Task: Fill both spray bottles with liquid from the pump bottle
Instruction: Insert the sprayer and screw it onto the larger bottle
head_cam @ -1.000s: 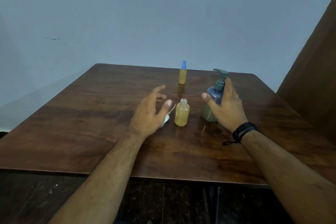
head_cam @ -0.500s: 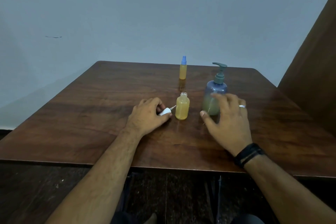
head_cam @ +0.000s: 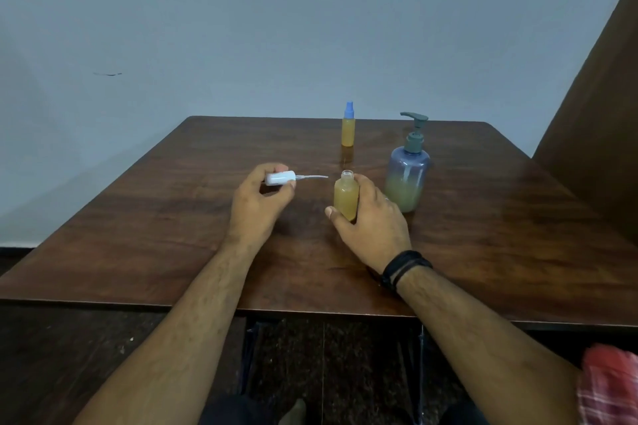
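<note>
My left hand (head_cam: 257, 207) holds a white spray cap (head_cam: 280, 178) sideways above the table, its clear dip tube pointing right. My right hand (head_cam: 371, 217) is wrapped around a short open bottle (head_cam: 345, 195) full of yellow liquid, standing upright on the wooden table (head_cam: 172, 217). Just right of it stands the blue pump bottle (head_cam: 408, 171) with a grey-green pump, yellowish liquid filling its lower part. A slim spray bottle (head_cam: 348, 128) with a blue cap, filled with yellow liquid, stands farther back.
A pale wall rises behind the table's far edge. A dark wooden panel (head_cam: 600, 97) stands at the right. The table's near edge (head_cam: 310, 309) runs below my forearms, with dark floor beneath.
My left hand lifted the white spray cap off the table. My right hand moved left from in front of the pump bottle and closed around the short open bottle.
</note>
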